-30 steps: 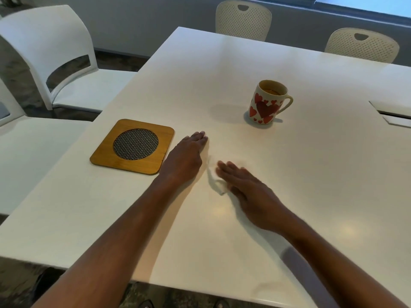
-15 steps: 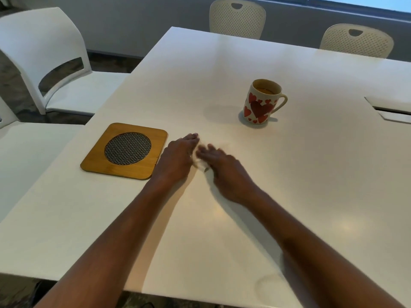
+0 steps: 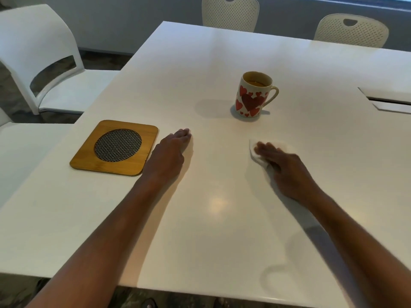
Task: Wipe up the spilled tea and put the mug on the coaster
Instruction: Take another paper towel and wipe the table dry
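Observation:
A white mug (image 3: pixel 252 95) with red hearts stands upright on the white table (image 3: pixel 222 218), with tea inside and its handle to the right. A square wooden coaster (image 3: pixel 115 147) with a round mesh centre lies at the left. My left hand (image 3: pixel 169 154) rests flat on the table just right of the coaster. My right hand (image 3: pixel 282 167) presses a crumpled white tissue (image 3: pixel 255 155) against the tabletop with straight fingers, in front of the mug and slightly to its right. The hand hides most of the tissue. I see no tea on the table surface.
White chairs (image 3: pixel 42 63) stand at the left side. Two perforated chair backs (image 3: pixel 230 12) rise behind the far edge. A cable hatch (image 3: pixel 387 101) is cut into the table at the right. The table's near edge runs along the bottom.
My right hand has slid the tissue to the right, away from my left hand. The left hand has stayed beside the coaster, and the mug has not moved.

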`<state>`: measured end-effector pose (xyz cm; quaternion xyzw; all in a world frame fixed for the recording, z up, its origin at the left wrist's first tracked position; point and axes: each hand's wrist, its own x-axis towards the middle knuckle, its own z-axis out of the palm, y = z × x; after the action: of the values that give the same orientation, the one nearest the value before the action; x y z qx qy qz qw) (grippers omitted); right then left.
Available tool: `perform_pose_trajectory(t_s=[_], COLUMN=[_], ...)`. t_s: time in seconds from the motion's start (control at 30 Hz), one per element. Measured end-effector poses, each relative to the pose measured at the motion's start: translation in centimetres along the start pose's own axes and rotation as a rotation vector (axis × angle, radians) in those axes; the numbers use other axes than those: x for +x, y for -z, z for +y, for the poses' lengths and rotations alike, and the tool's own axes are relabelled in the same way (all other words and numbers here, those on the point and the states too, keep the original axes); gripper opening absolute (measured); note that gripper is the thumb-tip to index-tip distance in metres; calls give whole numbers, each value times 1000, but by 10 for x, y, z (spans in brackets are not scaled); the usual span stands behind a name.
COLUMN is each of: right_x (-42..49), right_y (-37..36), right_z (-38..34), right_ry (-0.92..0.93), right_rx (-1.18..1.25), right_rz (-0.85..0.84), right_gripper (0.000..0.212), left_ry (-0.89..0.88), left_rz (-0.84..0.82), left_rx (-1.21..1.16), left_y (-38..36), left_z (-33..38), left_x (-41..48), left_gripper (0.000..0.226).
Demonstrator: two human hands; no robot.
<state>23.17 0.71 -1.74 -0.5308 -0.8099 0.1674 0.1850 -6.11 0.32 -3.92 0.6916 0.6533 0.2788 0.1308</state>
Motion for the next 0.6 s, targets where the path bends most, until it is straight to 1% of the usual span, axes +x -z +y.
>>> perform_pose_trajectory(t_s=[0.07, 0.17, 0.27, 0.33, 0.47, 0.53, 0.6], right_x=[29, 62, 58, 38, -17, -37, -41], right_y=[-2, -27, -62, -67, -48, -32, -13], right_z=[-4, -46, -94, -104, -85, -64, -38], right_ry=[-2, 82, 248, 310, 391, 356, 286], right_rx=[19, 114, 136, 154, 221, 224, 221], right_rz=[-19, -77, -163, -199, -273, -275, -242], right_gripper=[48, 48, 50, 53, 54, 51, 50], left_ry=[3, 13, 10, 9, 2, 10, 21], left_rz=[-4, -7, 12, 16, 3, 5, 4], left_rx=[5, 12, -32, -53, -28, -47, -68], left_y=[-1, -1, 0, -1, -3, -4, -4], left_z=[0, -2, -2, -3, -7, -9, -9], left_x=[0, 1, 4, 6, 7, 6, 5], left_gripper=[68, 68, 57, 54, 62, 61, 61])
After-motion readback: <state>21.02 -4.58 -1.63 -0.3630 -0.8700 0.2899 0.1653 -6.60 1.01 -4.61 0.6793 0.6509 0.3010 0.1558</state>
